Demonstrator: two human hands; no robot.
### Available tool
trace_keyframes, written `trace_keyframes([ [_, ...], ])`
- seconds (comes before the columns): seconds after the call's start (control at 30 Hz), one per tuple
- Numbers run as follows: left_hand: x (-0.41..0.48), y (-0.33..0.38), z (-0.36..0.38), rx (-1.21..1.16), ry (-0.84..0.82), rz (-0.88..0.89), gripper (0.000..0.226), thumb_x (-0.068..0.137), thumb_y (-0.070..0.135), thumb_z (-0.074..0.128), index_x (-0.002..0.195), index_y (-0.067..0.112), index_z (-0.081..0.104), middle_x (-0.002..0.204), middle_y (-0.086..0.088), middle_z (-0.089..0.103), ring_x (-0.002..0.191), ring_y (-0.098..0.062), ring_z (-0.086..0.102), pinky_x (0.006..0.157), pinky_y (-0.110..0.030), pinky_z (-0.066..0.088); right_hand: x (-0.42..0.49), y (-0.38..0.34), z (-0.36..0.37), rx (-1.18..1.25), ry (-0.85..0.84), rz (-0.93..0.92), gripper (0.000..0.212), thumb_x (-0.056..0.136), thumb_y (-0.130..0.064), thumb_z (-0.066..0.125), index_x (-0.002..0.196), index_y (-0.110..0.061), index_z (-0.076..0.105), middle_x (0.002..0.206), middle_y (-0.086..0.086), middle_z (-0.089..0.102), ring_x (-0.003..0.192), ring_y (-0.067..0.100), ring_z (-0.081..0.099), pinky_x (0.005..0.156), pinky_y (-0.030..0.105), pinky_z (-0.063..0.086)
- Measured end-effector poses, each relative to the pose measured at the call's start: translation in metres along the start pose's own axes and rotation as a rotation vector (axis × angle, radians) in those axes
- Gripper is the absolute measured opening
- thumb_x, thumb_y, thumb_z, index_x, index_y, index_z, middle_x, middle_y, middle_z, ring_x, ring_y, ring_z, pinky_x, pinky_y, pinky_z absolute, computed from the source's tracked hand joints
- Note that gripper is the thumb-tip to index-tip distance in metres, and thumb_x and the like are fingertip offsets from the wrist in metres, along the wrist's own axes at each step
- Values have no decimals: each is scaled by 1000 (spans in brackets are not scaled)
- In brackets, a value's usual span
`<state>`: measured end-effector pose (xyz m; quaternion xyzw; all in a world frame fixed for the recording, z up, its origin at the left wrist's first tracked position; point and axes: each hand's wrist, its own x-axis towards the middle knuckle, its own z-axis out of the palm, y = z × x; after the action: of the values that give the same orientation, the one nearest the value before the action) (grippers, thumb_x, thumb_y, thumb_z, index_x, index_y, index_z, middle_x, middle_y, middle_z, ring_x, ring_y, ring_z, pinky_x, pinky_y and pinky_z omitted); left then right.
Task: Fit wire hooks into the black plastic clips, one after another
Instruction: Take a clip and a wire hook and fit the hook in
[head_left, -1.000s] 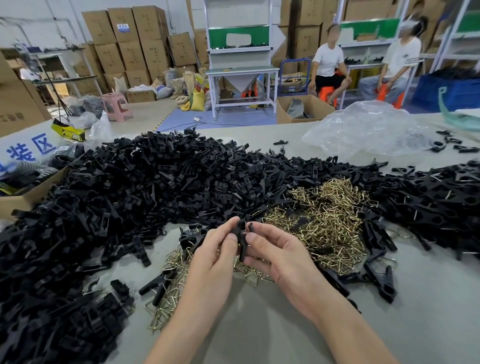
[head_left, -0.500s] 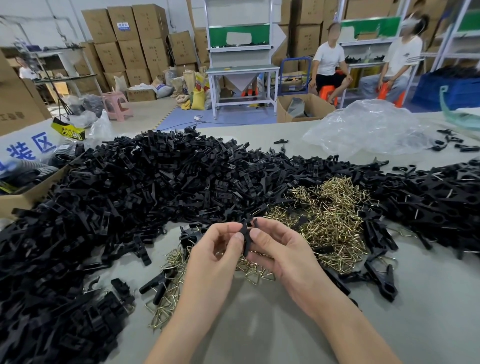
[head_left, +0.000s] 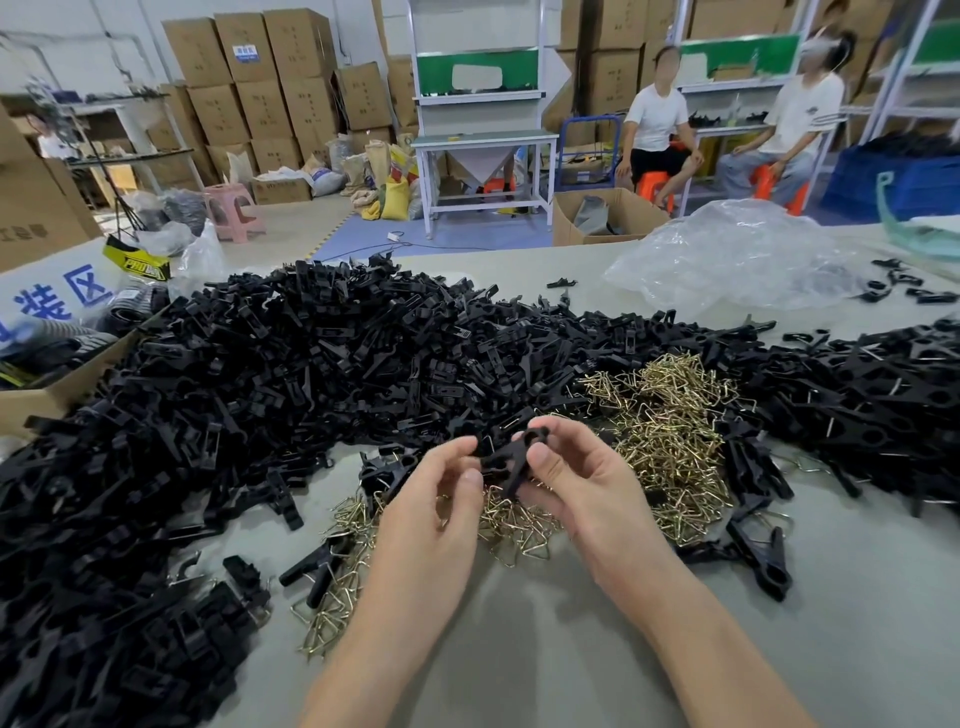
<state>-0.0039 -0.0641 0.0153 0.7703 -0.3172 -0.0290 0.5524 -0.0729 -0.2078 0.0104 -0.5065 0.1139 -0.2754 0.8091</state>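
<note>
A black plastic clip is held between both hands above the grey table. My left hand pinches its left end with thumb and fingertips. My right hand grips its right side, thumb on the near face. No wire hook shows in the clip. A big heap of black clips spreads to the left and behind. Brass-coloured wire hooks lie piled just right of my hands, and more wire hooks lie below my left hand.
Clips with hooks in them are heaped at the right. A crumpled clear plastic bag lies at the back right. A cardboard box stands at the left edge. Two people sit on stools beyond the table.
The clip has turned from upright to slanting between my fingers, and both hands have risen slightly toward the heap.
</note>
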Motion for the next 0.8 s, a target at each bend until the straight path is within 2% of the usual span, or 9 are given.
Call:
trace_keyframes([
  [0.03, -1, -3, -1, 154, -5, 50, 23, 100, 38, 51, 122, 41, 58, 107, 26, 64, 105, 5, 58, 93, -23, 49, 1, -2, -2, 30, 38, -9, 19, 74, -18, 74, 92, -22, 77, 90, 0, 72, 90, 19, 75, 75, 27, 60],
  [0.1, -5, -8, 2, 503, -131, 169, 44, 96, 57, 39, 134, 38, 52, 118, 25, 53, 114, 0, 46, 102, -30, 39, 3, -3, -7, 78, 101, -27, 22, 74, -17, 73, 97, -19, 74, 88, 0, 74, 87, 18, 74, 73, 26, 60],
  [0.2, -8, -15, 11, 781, -259, 217, 55, 94, 66, 37, 143, 43, 40, 130, 19, 42, 121, -7, 39, 100, -27, 28, 3, -2, -6, 87, 128, -35, 26, 75, -18, 73, 101, -16, 72, 85, -1, 74, 85, 16, 74, 72, 25, 60],
  [0.33, -3, -14, 10, 677, -176, 235, 23, 99, 46, 50, 117, 37, 61, 112, 16, 55, 106, -12, 53, 86, -24, 31, 2, 0, -3, 71, 136, -18, 28, 73, -17, 74, 101, -15, 72, 87, 0, 74, 85, 16, 74, 72, 25, 60],
  [0.47, -3, -12, 6, 625, -114, 266, 9, 99, 36, 53, 101, 33, 61, 98, 18, 59, 92, -10, 58, 82, -28, 42, 3, -2, -3, 90, 137, -14, 30, 74, -17, 72, 103, -12, 69, 84, -1, 74, 78, 14, 73, 69, 25, 60],
  [0.57, -3, -8, 5, 466, -18, 187, 8, 98, 37, 51, 99, 35, 59, 94, 23, 59, 88, 1, 57, 78, -26, 46, 2, -4, -2, 113, 128, 4, 29, 75, -16, 72, 103, -13, 69, 85, 1, 73, 76, 14, 71, 67, 27, 60],
  [0.63, -1, -7, 3, 388, 28, 127, 6, 98, 35, 53, 99, 37, 59, 94, 25, 60, 91, 4, 57, 77, -22, 46, 1, -6, -2, 129, 124, 31, 28, 75, -16, 72, 103, -14, 70, 95, 8, 70, 84, 19, 70, 69, 28, 60],
  [0.7, -1, -6, 0, 360, 53, 89, 7, 99, 36, 53, 98, 39, 59, 90, 26, 62, 90, 6, 58, 74, -17, 45, 1, -7, -2, 160, 112, 63, 27, 75, -16, 71, 102, -16, 71, 103, 15, 65, 92, 25, 66, 71, 29, 60],
  [0.8, -2, -3, 0, 374, 48, 118, 13, 100, 40, 48, 104, 39, 61, 93, 27, 59, 90, 6, 57, 68, -9, 41, -1, -7, -1, 218, 60, 103, 25, 74, -17, 71, 99, -17, 72, 99, 12, 69, 91, 24, 68, 75, 34, 62],
])
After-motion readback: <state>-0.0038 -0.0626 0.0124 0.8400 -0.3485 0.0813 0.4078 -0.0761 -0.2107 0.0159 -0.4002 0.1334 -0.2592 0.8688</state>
